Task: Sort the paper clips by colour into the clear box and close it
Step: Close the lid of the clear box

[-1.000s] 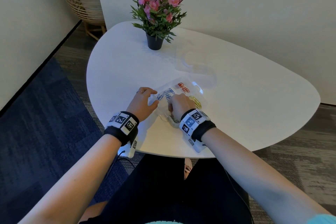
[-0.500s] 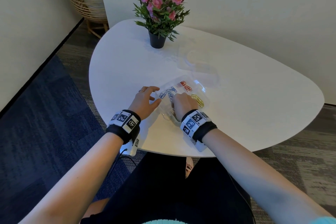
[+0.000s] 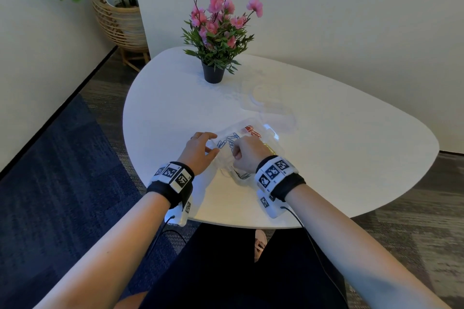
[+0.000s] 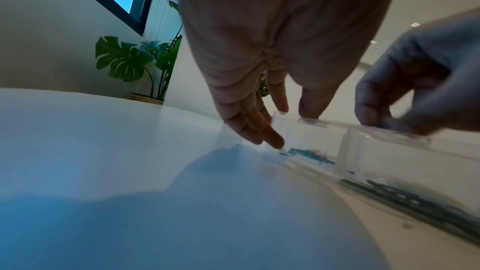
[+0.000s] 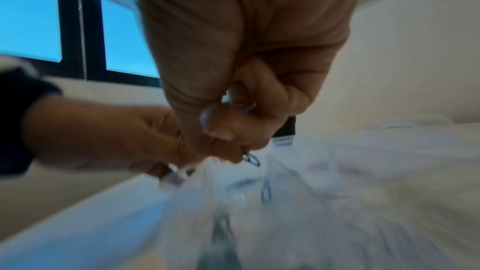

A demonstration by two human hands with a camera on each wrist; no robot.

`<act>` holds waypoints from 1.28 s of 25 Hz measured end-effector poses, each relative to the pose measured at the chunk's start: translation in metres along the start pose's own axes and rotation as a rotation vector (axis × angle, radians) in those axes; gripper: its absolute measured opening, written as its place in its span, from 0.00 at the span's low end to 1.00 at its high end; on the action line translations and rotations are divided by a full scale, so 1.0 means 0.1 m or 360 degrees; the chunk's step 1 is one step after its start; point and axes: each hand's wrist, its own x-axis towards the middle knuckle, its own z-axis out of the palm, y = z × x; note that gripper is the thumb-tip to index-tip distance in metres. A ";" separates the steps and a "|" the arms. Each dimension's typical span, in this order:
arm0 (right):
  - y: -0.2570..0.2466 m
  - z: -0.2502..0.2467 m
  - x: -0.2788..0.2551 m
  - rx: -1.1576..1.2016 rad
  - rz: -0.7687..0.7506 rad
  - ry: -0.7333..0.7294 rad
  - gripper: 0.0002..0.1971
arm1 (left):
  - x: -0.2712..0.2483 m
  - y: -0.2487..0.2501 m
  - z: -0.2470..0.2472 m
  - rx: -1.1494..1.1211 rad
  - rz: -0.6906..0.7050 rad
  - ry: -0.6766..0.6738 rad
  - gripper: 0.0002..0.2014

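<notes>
The clear box (image 3: pixel 275 137) sits open near the table's front edge, with blue clips (image 3: pixel 227 142), red clips (image 3: pixel 252 130) and yellow clips (image 3: pixel 270 150) in separate compartments. My left hand (image 3: pixel 213 145) rests at the box's near-left corner. Its fingers (image 4: pixel 272 141) lie straight against the wall of the box (image 4: pixel 376 151), and the thumb touches the rim. Blue clips (image 4: pixel 309 154) lie behind that wall. My right hand (image 3: pixel 236 155) hovers over the box with curled fingers. Thumb and forefinger of this right hand (image 5: pixel 241 155) pinch a blue paper clip (image 5: pixel 251 159).
The box's clear lid (image 3: pixel 266 103) lies further back on the white table (image 3: pixel 351 148). A black pot of pink flowers (image 3: pixel 213 73) stands at the back. A wicker planter (image 3: pixel 120 22) stands on the floor beyond the table's left end.
My left hand stays at the box's corner. My right hand has shifted a little over the box and is blurred with motion. The head view has tilted up slightly.
</notes>
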 end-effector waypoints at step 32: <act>1.70 -0.37 0.81 -0.0287 0.0021 0.0196 0.08 | 0.12 0.18 -0.07 0.0071 -0.0381 -0.0126 0.26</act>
